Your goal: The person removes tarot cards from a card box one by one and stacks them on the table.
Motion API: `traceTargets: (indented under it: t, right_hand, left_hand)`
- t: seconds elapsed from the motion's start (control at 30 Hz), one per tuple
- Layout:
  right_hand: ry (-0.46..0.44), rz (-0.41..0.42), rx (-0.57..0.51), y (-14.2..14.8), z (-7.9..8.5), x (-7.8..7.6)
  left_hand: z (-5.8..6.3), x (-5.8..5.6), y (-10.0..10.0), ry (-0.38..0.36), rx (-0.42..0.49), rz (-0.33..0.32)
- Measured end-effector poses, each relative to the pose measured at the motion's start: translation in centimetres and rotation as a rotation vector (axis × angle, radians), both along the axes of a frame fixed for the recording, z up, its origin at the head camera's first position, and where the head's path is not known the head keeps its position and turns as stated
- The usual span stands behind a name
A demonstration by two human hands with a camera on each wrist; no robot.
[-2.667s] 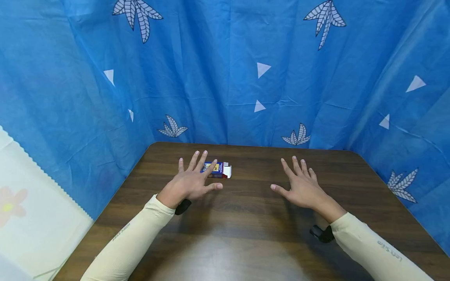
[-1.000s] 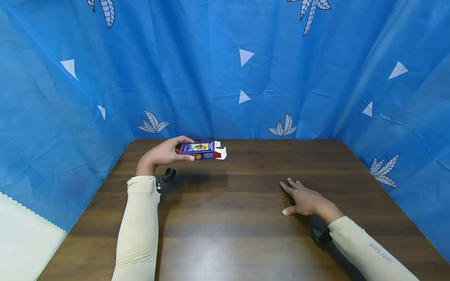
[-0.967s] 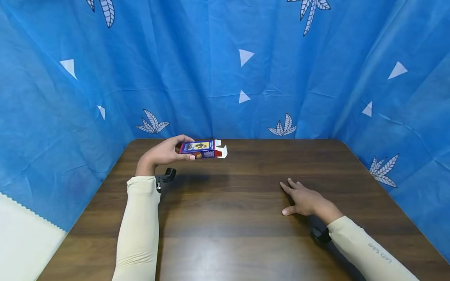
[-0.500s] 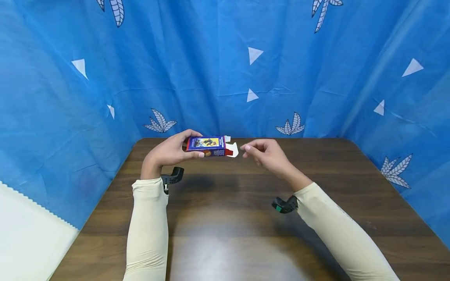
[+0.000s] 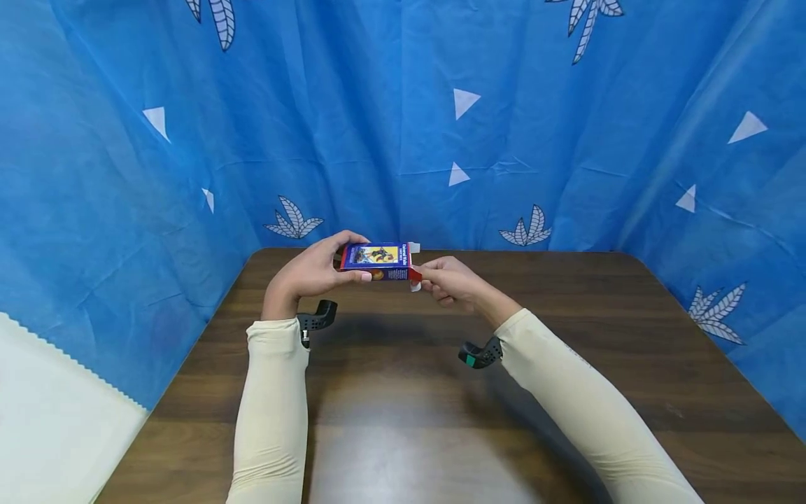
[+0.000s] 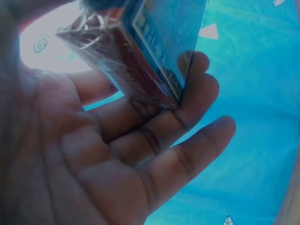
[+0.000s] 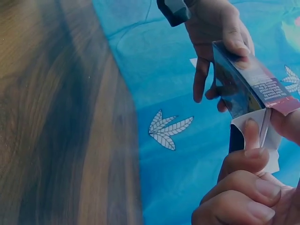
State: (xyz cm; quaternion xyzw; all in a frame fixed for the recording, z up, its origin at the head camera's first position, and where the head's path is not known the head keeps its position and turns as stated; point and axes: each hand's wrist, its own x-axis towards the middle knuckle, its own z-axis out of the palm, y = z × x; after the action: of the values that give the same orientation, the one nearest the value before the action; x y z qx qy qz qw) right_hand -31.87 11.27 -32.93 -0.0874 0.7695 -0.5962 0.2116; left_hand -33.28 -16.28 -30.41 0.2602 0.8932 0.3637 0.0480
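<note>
Left hand (image 5: 315,269): holds the box (image 5: 376,262) from the side opposite its open end, thumb on the near side, fingers round the far side. This grip seems meant to steady the box and leave the open end exposed.

Right hand (image 5: 455,283): fingers curled, thumb and index finger pinching at the open end, beside the red flap (image 7: 284,105). Whether the index finger bears on a flap or on the contents cannot be told.

Box: raised above the table (image 5: 390,399), picture face up, open end toward the right hand. Holding it aloft presumably gives both hands clearance.

Beyond: a blue curtain (image 5: 403,126) stands behind the table's far edge, likely as a backdrop.
</note>
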Motion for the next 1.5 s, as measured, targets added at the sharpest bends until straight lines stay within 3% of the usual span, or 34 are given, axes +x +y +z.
traceTargets:
  t: [0.4,0.67,1.03,1.5]
  right_hand:
    - [0.046,-0.023,0.016,-1.5,-0.3,-0.1]
    - [0.053,-0.076,0.01,0.3,-0.2,-0.3]
    - [0.016,-0.053,-0.041,1.0,-0.1,0.0]
    - [0.042,-0.215,-0.009,4.8,-0.4,-0.7]
  left_hand:
    - [-0.7,0.5,-2.2,0.021,-0.048,0.043]
    - [-0.6,0.5,-2.4,0.031,-0.056,0.066]
    - [-0.6,0.5,-2.5,0.029,-0.042,0.062]
    - [-0.5,0.5,-3.2,0.006,-0.039,0.08]
